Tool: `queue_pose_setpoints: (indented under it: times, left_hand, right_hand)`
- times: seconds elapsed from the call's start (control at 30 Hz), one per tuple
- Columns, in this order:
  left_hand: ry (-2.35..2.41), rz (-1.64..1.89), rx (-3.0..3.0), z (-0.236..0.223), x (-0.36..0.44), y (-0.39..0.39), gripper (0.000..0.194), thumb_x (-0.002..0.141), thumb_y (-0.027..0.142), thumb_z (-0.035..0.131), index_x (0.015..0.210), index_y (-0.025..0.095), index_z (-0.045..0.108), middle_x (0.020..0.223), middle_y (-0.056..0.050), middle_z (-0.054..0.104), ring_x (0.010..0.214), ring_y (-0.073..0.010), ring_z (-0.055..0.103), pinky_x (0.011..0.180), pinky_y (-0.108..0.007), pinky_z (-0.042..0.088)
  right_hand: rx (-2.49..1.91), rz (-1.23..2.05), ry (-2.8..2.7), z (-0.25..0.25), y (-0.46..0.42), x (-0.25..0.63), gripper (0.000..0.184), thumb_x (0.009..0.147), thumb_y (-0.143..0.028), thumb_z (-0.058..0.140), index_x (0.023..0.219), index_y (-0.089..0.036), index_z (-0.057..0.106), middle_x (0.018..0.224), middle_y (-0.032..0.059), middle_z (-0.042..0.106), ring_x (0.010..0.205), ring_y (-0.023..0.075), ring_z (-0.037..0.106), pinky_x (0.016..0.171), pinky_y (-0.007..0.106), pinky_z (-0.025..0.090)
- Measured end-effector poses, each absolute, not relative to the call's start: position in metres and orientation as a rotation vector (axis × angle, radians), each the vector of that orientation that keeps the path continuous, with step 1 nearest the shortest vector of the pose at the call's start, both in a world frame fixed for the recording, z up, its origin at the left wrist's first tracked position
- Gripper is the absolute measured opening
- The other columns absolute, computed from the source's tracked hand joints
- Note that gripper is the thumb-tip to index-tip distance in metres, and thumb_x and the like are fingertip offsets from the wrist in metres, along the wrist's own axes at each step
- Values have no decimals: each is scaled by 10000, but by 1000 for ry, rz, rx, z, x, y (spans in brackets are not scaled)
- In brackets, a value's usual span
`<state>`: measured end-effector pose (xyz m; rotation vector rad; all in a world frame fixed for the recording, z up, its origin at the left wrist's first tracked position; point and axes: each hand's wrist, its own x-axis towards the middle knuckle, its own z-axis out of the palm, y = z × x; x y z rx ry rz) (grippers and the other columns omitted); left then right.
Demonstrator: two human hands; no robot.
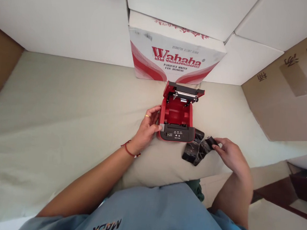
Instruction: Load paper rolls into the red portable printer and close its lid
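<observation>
Wahaha purified-water carton (175,58), adjacent plain white cartons (70,21), printed brown cardboard carton (284,89) at right, wrinkled pale green cloth (72,106) in front, dark red furniture (276,193) at lower right, diffuse light.

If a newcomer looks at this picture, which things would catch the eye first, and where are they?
Most likely the bright red device near the middle, its lid raised and the left hand against its left side. Just behind it, the Wahaha box stands out with large red lettering. To the device's right, the right hand pinches one end of a dark, shiny bundle.
</observation>
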<state>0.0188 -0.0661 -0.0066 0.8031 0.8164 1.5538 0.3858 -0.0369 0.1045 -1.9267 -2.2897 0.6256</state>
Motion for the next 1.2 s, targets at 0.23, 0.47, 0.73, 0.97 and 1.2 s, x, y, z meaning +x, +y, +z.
queue_pose_setpoints:
  times: [0.23, 0.47, 0.73, 0.97, 1.2]
  left_hand:
    - [810, 1555, 808, -6, 20, -67, 746, 781, 435, 897, 1448, 321, 584, 1729, -65, 496, 1648, -332, 429, 1394, -547, 342]
    - [808, 1557, 793, -6, 21, -66, 739, 760, 415, 900, 1426, 313, 594, 1736, -68, 496, 1658, -330, 416, 1401, -550, 322]
    - [821, 1550, 813, -9, 21, -65, 735, 765, 380, 874, 1431, 311, 571, 1737, -70, 482, 1661, -328, 409, 1394, -542, 319]
    - [817, 1551, 819, -10, 20, -66, 710, 775, 380, 879, 1415, 327, 576, 1744, -61, 473, 1665, -329, 407, 1379, -546, 346]
    - [822, 1558, 834, -11, 19, -66, 738, 775, 446, 910, 1427, 328, 586, 1740, -64, 486, 1659, -336, 422, 1387, -549, 337]
  right_hand:
    - [-1255, 779, -2612, 222, -63, 368, 317, 1063, -386, 674, 1366, -401, 767, 1250, 89, 798, 916, 248, 792, 660, 348, 623]
    - [-983, 863, -2659, 217, -20, 282, 288, 1092, -371, 650, 1354, -325, 760, 1192, 74, 804, 796, 193, 725, 663, 322, 586]
    - [-1442, 283, -2721, 153, 19, 210, 315, 1000, -216, 665, 1291, -226, 784, 1213, 120, 775, 972, 288, 742, 832, 403, 578]
    - [-1444, 149, -2748, 144, 8, 198, 276, 1032, -222, 629, 1248, -263, 796, 1262, 86, 821, 992, 289, 767, 733, 382, 548]
    - [-1492, 123, -2747, 132, 19, 189, 292, 1029, -239, 651, 1266, -308, 806, 1178, 55, 850, 971, 282, 780, 732, 370, 540]
